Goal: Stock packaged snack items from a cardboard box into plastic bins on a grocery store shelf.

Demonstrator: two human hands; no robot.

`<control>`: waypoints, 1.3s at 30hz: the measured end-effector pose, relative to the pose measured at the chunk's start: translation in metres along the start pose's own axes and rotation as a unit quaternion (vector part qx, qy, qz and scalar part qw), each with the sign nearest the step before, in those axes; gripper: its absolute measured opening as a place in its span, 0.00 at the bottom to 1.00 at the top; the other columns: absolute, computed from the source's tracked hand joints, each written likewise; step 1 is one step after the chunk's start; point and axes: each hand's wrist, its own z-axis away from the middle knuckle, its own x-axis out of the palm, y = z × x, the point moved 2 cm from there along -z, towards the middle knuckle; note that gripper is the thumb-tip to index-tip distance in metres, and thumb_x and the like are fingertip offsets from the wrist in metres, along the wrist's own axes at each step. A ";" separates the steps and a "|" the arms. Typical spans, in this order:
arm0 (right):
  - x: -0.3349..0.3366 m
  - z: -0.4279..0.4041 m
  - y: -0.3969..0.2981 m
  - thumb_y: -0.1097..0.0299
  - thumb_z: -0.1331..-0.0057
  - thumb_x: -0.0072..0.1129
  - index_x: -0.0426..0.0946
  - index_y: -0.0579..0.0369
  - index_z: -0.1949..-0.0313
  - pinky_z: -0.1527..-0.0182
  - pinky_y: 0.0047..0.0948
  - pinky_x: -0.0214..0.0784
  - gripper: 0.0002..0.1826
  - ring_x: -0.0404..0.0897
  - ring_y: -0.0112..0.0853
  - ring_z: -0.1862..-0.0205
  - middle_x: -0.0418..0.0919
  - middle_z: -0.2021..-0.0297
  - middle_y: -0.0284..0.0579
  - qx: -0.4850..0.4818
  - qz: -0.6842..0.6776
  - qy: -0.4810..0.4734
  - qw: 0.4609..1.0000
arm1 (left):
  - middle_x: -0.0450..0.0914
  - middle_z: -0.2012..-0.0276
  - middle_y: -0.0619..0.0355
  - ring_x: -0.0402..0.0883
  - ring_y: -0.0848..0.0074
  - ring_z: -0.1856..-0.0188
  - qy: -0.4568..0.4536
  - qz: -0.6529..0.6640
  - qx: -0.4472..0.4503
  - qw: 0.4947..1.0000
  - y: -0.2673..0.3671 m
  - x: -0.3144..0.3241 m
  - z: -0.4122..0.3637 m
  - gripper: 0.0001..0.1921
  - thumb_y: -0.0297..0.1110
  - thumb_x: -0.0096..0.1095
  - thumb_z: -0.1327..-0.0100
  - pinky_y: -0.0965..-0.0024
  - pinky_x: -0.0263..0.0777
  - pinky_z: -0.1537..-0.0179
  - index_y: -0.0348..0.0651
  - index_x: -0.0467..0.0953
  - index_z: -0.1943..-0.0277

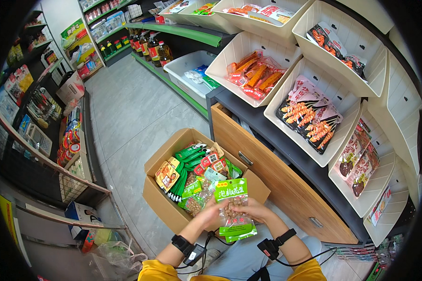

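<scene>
Green-and-clear bags of peanuts, at least two stacked together, are held between both hands over the near edge of an open cardboard box. My left hand grips their left side and my right hand their right side, the thumb lying across the front. Inside the box are more peanut bags, green snack packets, yellow-brown packets and red-and-green packets. Both wrists wear black straps with small cabled devices.
White bins with packaged snacks stand in tiers on the right, above a wooden drawer front with metal handles. Bottles of oil and a grey-white tub line the shelf behind. Stocked shelves and a plastic bag are at left.
</scene>
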 end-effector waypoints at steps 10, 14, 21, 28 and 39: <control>-0.011 0.002 0.013 0.65 0.45 0.58 0.74 0.59 0.61 0.66 0.20 0.66 0.13 0.75 0.21 0.69 0.77 0.68 0.37 -0.014 0.123 0.035 0.992 | 0.64 0.51 0.49 0.63 0.61 0.50 0.219 -0.768 0.180 0.574 -0.008 -0.129 -0.040 0.30 0.36 0.60 0.52 0.62 0.61 0.52 0.37 0.59 0.46; -0.006 -0.005 0.018 0.65 0.45 0.58 0.74 0.59 0.62 0.67 0.19 0.66 0.13 0.74 0.21 0.69 0.77 0.69 0.37 -0.069 0.115 0.023 0.991 | 0.72 0.61 0.51 0.71 0.63 0.58 0.219 -0.792 0.182 0.540 -0.008 -0.155 -0.053 0.14 0.32 0.53 0.48 0.63 0.67 0.59 0.38 0.67 0.59; -0.010 -0.002 0.013 0.66 0.46 0.58 0.74 0.61 0.61 0.66 0.19 0.67 0.14 0.75 0.22 0.69 0.78 0.69 0.39 -0.032 0.166 0.044 0.985 | 0.72 0.72 0.48 0.73 0.56 0.67 0.235 -0.721 0.172 0.629 0.033 -0.119 -0.013 0.03 0.26 0.49 0.50 0.58 0.68 0.63 0.37 0.66 0.72; -0.026 0.002 0.002 0.69 0.45 0.57 0.71 0.61 0.60 0.66 0.21 0.68 0.15 0.76 0.23 0.68 0.77 0.69 0.39 -0.032 0.071 0.123 0.989 | 0.65 0.72 0.51 0.66 0.62 0.61 0.332 -0.561 0.451 0.610 0.102 -0.074 0.041 0.01 0.23 0.42 0.50 0.59 0.54 0.49 0.38 0.62 0.75; -0.004 -0.005 0.006 0.73 0.44 0.54 0.67 0.58 0.53 0.59 0.24 0.67 0.18 0.73 0.26 0.60 0.73 0.59 0.41 -0.068 0.040 0.005 0.997 | 0.70 0.66 0.53 0.64 0.62 0.47 -0.074 0.112 0.127 0.983 0.067 0.036 0.016 0.10 0.29 0.41 0.40 0.57 0.65 0.49 0.45 0.59 0.79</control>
